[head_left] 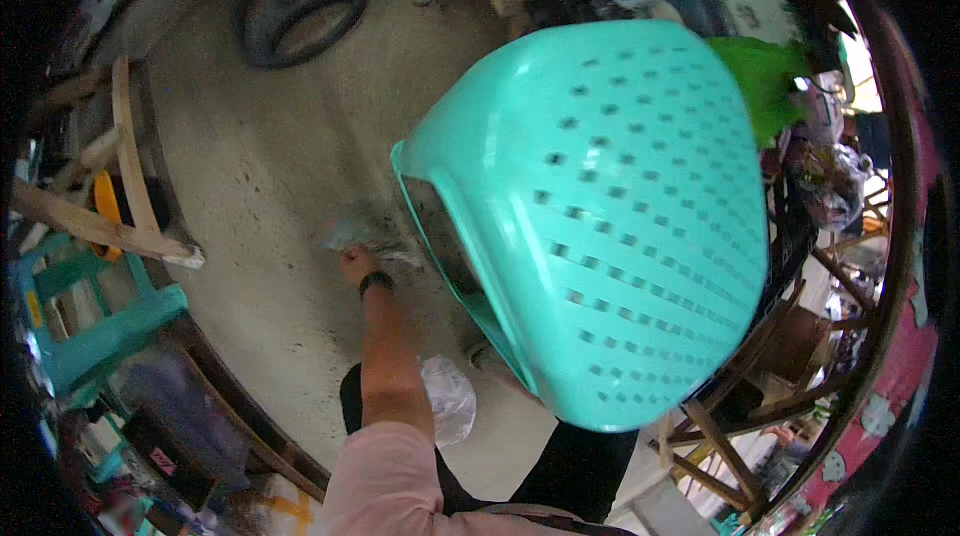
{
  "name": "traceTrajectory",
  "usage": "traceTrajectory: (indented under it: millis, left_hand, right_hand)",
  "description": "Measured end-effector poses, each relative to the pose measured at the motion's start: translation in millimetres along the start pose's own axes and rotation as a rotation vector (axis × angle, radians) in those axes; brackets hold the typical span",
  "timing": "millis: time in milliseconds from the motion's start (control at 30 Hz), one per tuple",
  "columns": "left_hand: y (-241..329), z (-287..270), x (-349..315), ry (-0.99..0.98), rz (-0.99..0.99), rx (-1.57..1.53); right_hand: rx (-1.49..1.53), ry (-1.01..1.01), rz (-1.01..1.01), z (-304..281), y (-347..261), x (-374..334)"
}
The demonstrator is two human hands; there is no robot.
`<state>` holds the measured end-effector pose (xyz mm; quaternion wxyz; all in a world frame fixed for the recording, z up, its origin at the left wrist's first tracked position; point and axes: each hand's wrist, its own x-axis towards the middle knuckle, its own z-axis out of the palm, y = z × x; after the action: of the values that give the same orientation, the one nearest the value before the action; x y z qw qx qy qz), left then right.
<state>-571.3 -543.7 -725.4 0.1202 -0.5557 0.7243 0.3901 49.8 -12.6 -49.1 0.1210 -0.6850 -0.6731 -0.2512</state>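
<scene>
A large turquoise plastic chair (510,146), its back pierced with rows of small square holes, is tipped over and fills the right middle of the view. My left hand (355,264), with a dark band at the wrist, reaches down over the floor to the left of the chair. Its fingers are closed on a pale, blurred, rag-like thing (362,233) close to the floor. Motion smears it, so its kind is unclear. My right hand does not show; the chair covers that side.
A dark ring-shaped base (300,21) stands on the concrete floor (230,166) at the far left. Wooden legs (130,146) and a teal plastic stool (100,336) are at left. Near my legs lies a clear plastic bag (450,401). Wooden framing (740,456) lines the right.
</scene>
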Motion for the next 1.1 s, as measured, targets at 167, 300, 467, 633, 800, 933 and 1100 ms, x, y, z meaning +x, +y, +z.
traceTrajectory:
  millis: [167, 300, 467, 633, 800, 933, 1100]
  left_hand:
    - [93, -142, -99, -0.237, 0.574, -0.593]
    - [200, -258, -303, -0.592, 0.627, -0.973]
    - [230, -270, -405, -0.802, 0.704, -0.728]
    - [176, -202, -436, -0.326, 0.971, -0.044]
    - [155, -179, -489, -0.167, 1.499, 0.726]
    - [131, -165, -492, -0.375, 1.234, 1.234]
    - [179, -166, -474, -0.638, 1.271, 1.345]
  right_hand:
    - [0.053, -0.056, 0.038, 17, 54, -11]
    - [0.174, -0.094, 0.051, 44, 53, -17]
    - [0.185, -0.094, 0.103, 24, 5, -36]
    - [0.368, -0.028, 0.135, 11, -5, -52]
    - [0.340, -0.067, 0.131, -14, -27, -50]
    - [0.272, 0.009, 0.103, -12, -27, -55]
    - [0.269, 0.007, 0.160, -13, -33, -57]
